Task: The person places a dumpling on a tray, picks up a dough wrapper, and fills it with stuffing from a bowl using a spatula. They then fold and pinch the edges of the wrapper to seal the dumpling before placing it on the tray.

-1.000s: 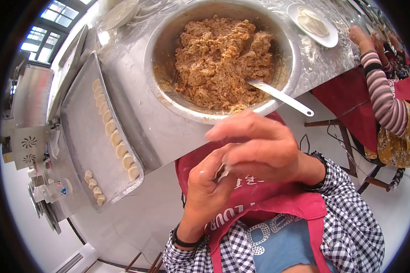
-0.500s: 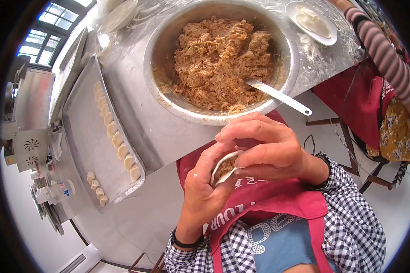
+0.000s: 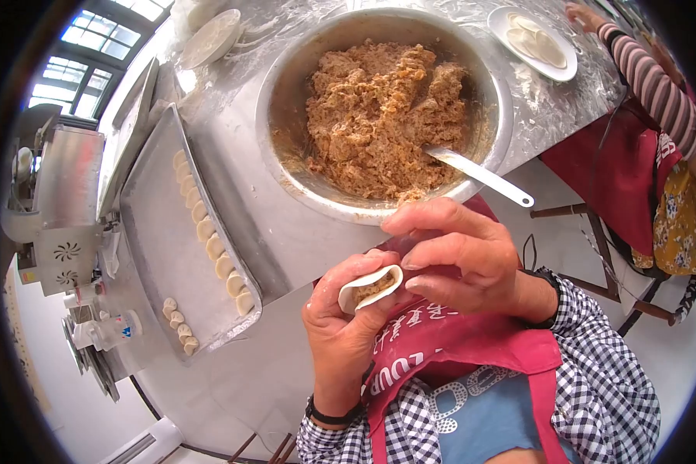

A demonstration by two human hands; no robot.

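Note:
My left hand [image 3: 339, 309] is closed around a round dough wrapper [image 3: 356, 295], its edges cupped upward. Brown filling [image 3: 375, 289] shows inside the fold. Just to the right, my right hand [image 3: 464, 259] has its fingers apart and curved, and a small gap separates its fingertips from the wrapper. Above both hands stands a large metal bowl [image 3: 269, 127] of minced filling [image 3: 387, 116], with a white-handled spoon [image 3: 483, 172] resting in it.
On the left lies a metal tray [image 3: 158, 247] with rows of dumplings [image 3: 215, 247]. A white plate [image 3: 568, 71] holds wrappers at the upper right, near another person's striped sleeve [image 3: 649, 85]. Another plate [image 3: 210, 39] sits at the upper left.
My right hand has drawn back from the wrapper, which now rests in my left hand alone with its opening more visible. The whole view has shifted slightly. The other person's hand now shows.

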